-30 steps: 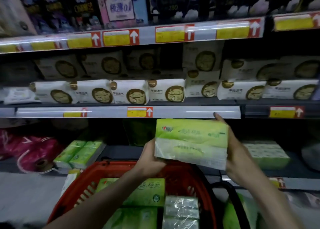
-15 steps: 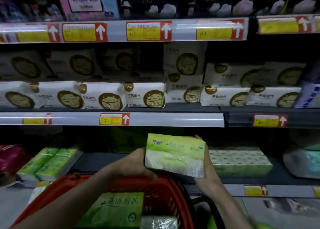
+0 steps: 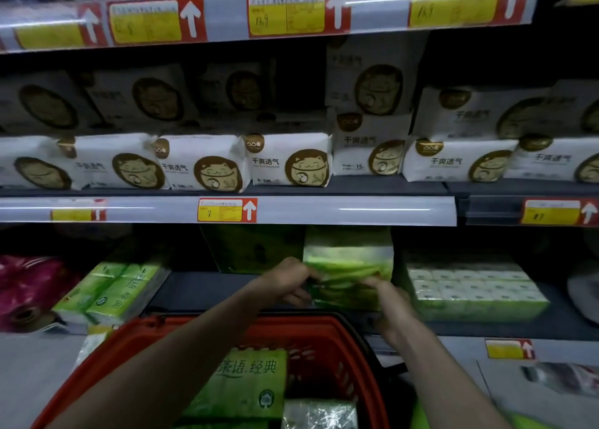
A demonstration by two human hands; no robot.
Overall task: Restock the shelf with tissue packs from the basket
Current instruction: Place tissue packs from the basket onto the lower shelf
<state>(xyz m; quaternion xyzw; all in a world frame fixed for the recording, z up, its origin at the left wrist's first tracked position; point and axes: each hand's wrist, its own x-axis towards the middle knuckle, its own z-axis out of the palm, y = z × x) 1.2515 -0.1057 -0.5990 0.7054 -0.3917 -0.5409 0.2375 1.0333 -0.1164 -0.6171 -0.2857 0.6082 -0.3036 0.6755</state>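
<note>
A green tissue pack (image 3: 348, 266) stands on the lower shelf (image 3: 194, 289), under the shelf rail. My left hand (image 3: 285, 279) grips its left side and my right hand (image 3: 389, 299) holds its lower right corner. Below my arms is the red basket (image 3: 356, 347). A large green tissue pack (image 3: 246, 383) and a silvery clear-wrapped pack (image 3: 321, 412) lie inside it.
Green tissue packs (image 3: 110, 292) lie at the left of the lower shelf and a block of small white-green packs (image 3: 470, 292) at the right. A dark green box (image 3: 252, 250) stands behind. White cat-logo packs (image 3: 288, 159) fill the shelf above. A pink bag (image 3: 29, 286) sits far left.
Both hands have carried the green pack forward from above the basket onto the lower shelf, and it now stands more upright. The view has moved closer to the shelf.
</note>
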